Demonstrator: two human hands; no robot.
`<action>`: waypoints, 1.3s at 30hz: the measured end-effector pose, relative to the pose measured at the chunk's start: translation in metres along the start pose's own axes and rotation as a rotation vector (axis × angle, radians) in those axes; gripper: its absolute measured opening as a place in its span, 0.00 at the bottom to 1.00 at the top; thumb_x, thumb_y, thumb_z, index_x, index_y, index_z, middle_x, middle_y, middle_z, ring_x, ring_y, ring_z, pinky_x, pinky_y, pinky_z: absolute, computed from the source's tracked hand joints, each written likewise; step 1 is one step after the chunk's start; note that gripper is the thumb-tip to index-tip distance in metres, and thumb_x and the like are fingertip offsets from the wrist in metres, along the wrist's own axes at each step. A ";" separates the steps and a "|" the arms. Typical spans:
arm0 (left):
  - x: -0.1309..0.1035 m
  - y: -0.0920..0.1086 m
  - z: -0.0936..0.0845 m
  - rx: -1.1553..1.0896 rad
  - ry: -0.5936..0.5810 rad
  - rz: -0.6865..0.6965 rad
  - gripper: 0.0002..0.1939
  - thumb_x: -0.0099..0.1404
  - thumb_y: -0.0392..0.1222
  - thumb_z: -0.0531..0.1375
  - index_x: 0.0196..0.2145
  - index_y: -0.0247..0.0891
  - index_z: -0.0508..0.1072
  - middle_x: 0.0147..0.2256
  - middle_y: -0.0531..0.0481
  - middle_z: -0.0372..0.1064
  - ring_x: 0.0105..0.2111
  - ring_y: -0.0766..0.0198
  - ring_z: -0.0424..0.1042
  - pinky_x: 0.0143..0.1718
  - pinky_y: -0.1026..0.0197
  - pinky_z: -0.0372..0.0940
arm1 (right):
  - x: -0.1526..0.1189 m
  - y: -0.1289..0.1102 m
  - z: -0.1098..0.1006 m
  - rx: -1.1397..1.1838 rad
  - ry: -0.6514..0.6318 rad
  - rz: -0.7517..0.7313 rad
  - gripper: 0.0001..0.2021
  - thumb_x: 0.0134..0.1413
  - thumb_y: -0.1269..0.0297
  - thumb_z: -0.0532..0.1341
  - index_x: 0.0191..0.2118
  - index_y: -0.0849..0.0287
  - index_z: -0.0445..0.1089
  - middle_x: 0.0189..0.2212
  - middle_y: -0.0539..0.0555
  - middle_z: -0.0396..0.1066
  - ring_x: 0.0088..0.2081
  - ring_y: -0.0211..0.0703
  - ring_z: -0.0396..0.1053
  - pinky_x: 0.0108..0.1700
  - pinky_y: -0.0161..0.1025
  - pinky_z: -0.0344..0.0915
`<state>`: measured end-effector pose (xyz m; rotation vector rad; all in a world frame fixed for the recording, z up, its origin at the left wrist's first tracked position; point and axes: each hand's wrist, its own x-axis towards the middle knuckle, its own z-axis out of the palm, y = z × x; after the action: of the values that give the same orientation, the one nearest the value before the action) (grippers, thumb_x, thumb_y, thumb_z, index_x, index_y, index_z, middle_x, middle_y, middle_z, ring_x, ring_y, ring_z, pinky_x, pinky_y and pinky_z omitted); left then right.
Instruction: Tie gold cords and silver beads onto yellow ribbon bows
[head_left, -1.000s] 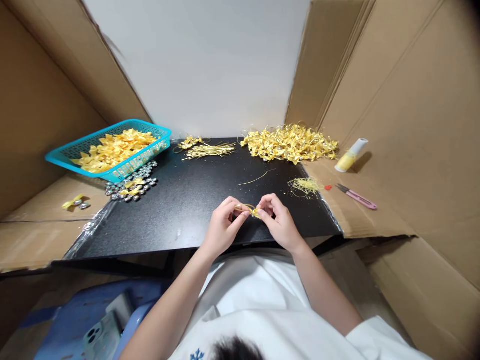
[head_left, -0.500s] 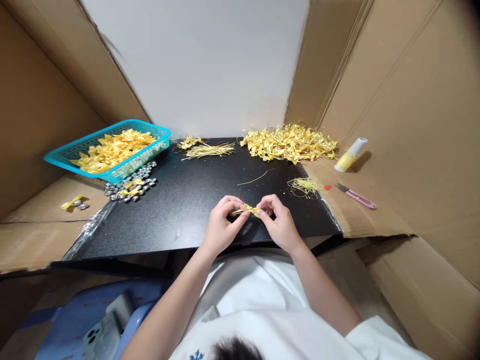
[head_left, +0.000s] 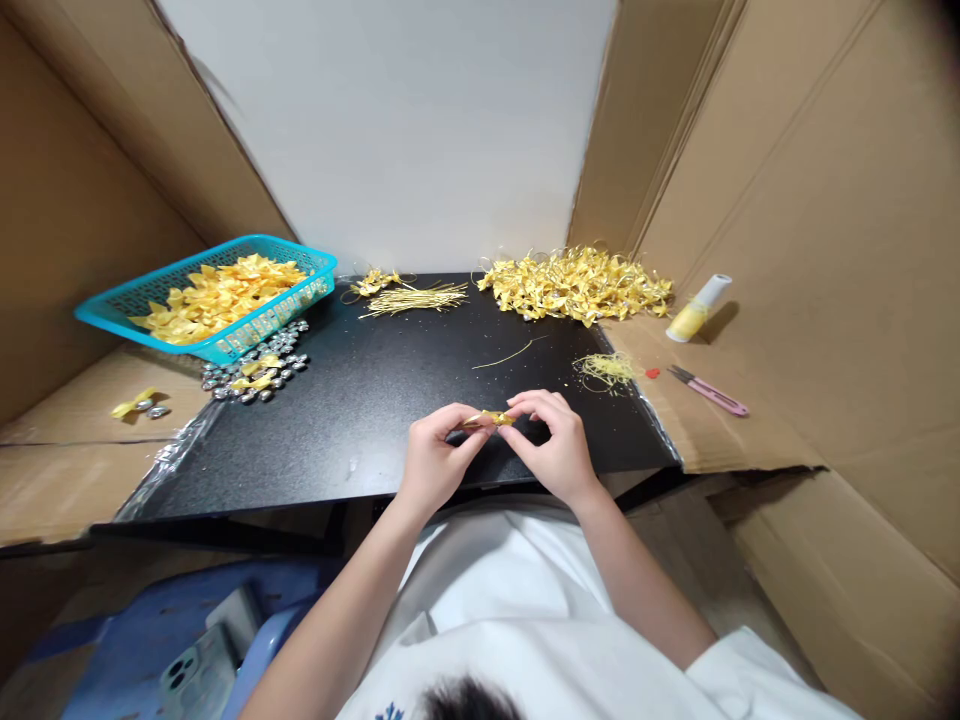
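Near the front edge of the black table (head_left: 300,440), my left hand (head_left: 440,455) and my right hand (head_left: 553,445) meet at a small yellow bow (head_left: 496,418). Thumb and fingertips of each hand pinch it from either side, the left ones closed on its left end. Fingers partly cover the bow, so its finer detail is hidden. A single thin gold tie (head_left: 510,355) lies on the table beyond my hands. Further back rest a bundle of gold ties (head_left: 416,299) and a large heap of yellow bows (head_left: 577,287).
A turquoise basket (head_left: 247,325) of yellow bows stands at left, with silver beads (head_left: 259,375) beside it. At right are yellow thread scraps (head_left: 609,371), pink-handled snips (head_left: 712,393) and an upright thread roll (head_left: 699,308). Cardboard walls flank the table.
My right fingers have shifted slightly left and over the bow, while my left hand has moved a little left. The whole view has shifted slightly.
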<state>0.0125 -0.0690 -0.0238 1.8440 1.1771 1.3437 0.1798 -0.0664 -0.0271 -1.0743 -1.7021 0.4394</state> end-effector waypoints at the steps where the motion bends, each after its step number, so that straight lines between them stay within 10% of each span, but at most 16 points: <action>1: 0.000 0.000 0.000 0.023 0.001 0.016 0.03 0.61 0.36 0.62 0.31 0.37 0.77 0.31 0.50 0.76 0.31 0.67 0.73 0.34 0.66 0.67 | 0.000 0.000 0.000 -0.001 -0.002 0.004 0.02 0.50 0.68 0.65 0.31 0.56 0.71 0.37 0.54 0.74 0.41 0.44 0.69 0.41 0.41 0.65; 20: -0.002 0.000 0.006 0.248 0.030 0.293 0.07 0.64 0.36 0.60 0.29 0.39 0.76 0.30 0.50 0.76 0.31 0.66 0.74 0.34 0.65 0.69 | 0.001 -0.003 0.003 -0.253 -0.182 0.083 0.03 0.56 0.69 0.55 0.33 0.56 0.64 0.37 0.53 0.70 0.40 0.46 0.65 0.43 0.43 0.58; 39: -0.003 0.004 0.002 0.119 -0.021 0.129 0.05 0.62 0.36 0.61 0.30 0.40 0.77 0.31 0.49 0.76 0.32 0.64 0.74 0.36 0.63 0.69 | 0.006 0.002 -0.002 -0.154 -0.309 0.144 0.05 0.59 0.68 0.54 0.31 0.56 0.64 0.35 0.50 0.69 0.40 0.44 0.65 0.46 0.43 0.56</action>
<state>0.0156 -0.0733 -0.0224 2.0440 1.1673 1.3452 0.1824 -0.0606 -0.0244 -1.2984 -1.9615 0.5982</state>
